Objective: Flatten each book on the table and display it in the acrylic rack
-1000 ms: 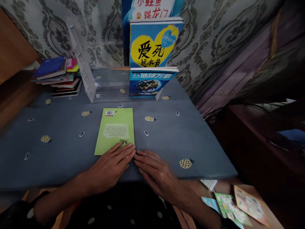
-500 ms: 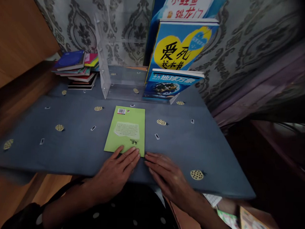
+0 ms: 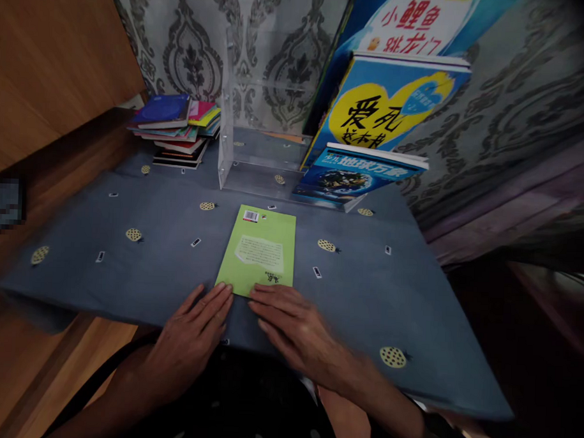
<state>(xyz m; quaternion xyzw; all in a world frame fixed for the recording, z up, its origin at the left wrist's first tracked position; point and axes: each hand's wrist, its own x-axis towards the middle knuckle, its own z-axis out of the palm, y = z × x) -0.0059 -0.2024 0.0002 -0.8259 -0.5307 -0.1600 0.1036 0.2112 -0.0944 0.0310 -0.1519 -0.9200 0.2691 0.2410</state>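
A thin green book (image 3: 261,250) lies back cover up on the blue-grey tablecloth (image 3: 127,271), its barcode at the far end. My left hand (image 3: 192,334) rests flat on the cloth, fingers stretched out, fingertips at the book's near left corner. My right hand (image 3: 292,327) also lies flat and open, its fingertips touching the book's near edge. Neither hand holds anything.
A clear acrylic book stand (image 3: 256,147) at the back holds blue books (image 3: 372,119) leaning on its right side. A stack of books (image 3: 177,129) sits at the back left. A wooden panel (image 3: 48,63) stands to the left, patterned wallpaper behind.
Both hands have slid left along the book's near edge; the left now sits mostly off the book, the right at its edge. The camera view has swung left.
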